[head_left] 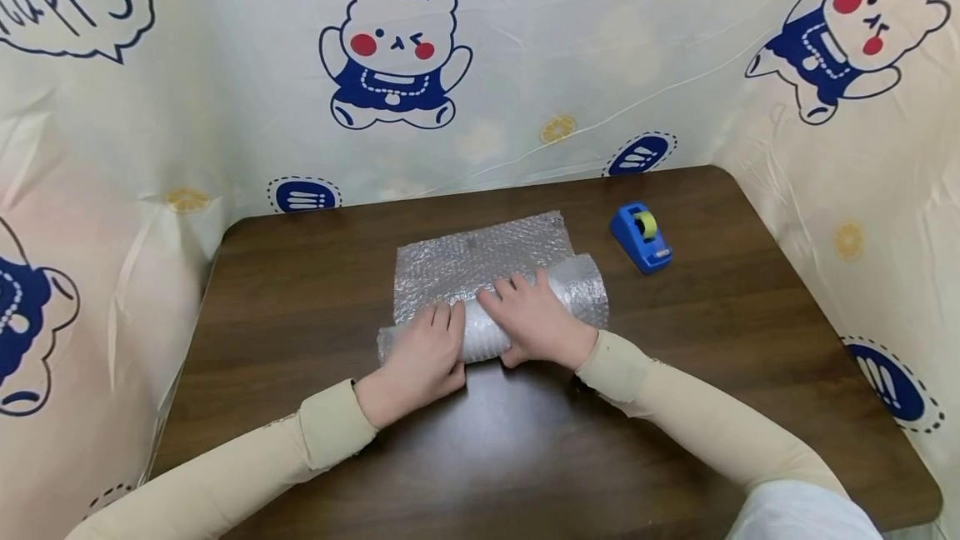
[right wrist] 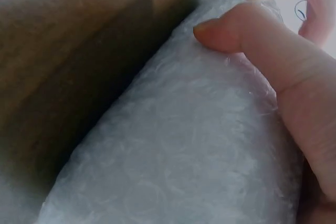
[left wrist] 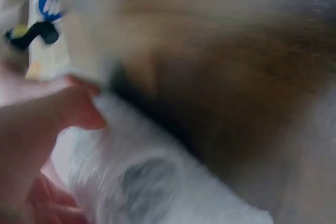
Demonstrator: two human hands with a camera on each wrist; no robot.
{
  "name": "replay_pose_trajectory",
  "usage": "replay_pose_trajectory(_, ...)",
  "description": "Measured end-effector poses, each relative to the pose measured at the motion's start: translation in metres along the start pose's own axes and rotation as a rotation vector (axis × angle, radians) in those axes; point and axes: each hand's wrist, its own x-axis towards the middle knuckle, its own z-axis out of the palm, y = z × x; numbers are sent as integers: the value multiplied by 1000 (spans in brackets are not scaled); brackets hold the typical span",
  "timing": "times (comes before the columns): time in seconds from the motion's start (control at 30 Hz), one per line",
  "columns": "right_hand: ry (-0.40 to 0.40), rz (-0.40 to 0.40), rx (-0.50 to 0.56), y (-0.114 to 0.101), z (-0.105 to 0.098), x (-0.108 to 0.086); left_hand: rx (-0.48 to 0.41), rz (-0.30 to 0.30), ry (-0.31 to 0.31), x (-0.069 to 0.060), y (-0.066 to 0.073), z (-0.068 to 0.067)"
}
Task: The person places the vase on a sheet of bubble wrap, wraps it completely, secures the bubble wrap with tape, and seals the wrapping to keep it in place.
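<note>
A roll of clear bubble wrap (head_left: 483, 336) lies across the table in front of me, its loose flat sheet (head_left: 480, 261) spreading away toward the back. My left hand (head_left: 423, 352) grips the roll's left part, fingers over the top and thumb on the near side. Further right, my right hand (head_left: 536, 319) holds the roll with spread fingers over it and the thumb low in front. The right wrist view shows that thumb (right wrist: 226, 32) against the bubbled surface. A blurred round end of the wrap (left wrist: 149, 187) appears in the left wrist view. What is inside cannot be made out.
A blue tape dispenser (head_left: 641, 237) with yellowish tape stands right of the sheet, toward the back. The brown wooden table (head_left: 720, 315) has rounded corners. Printed cartoon-bear curtains (head_left: 525, 65) border its back and sides.
</note>
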Motion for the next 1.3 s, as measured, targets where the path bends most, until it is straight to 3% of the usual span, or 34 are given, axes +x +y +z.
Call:
replay_pose_trajectory(0.1, -20, -10, 14, 4, 0, 3, 41, -14, 3, -1, 2, 12)
replay_pose_trajectory(0.27, -31, -37, 28, 9, -2, 6, 4, -40, -21, 1, -3, 23)
replay_pose_trajectory(0.5, -44, -84, 54, 17, -4, 10, -83, -37, -27, 4, -14, 26)
replay_pose_trajectory(0.77, -93, -180, 85, 27, -8, 14, -120, -35, -17, 5, -14, 25)
replay_pose_trajectory(1.1, -50, -199, -24, 7, -20, -9, -167, -12, -93, 6, -13, 17)
replay_pose_trajectory(1.3, -80, -186, 4, 2, -22, -24, -270, -30, -201, 6, -9, 12)
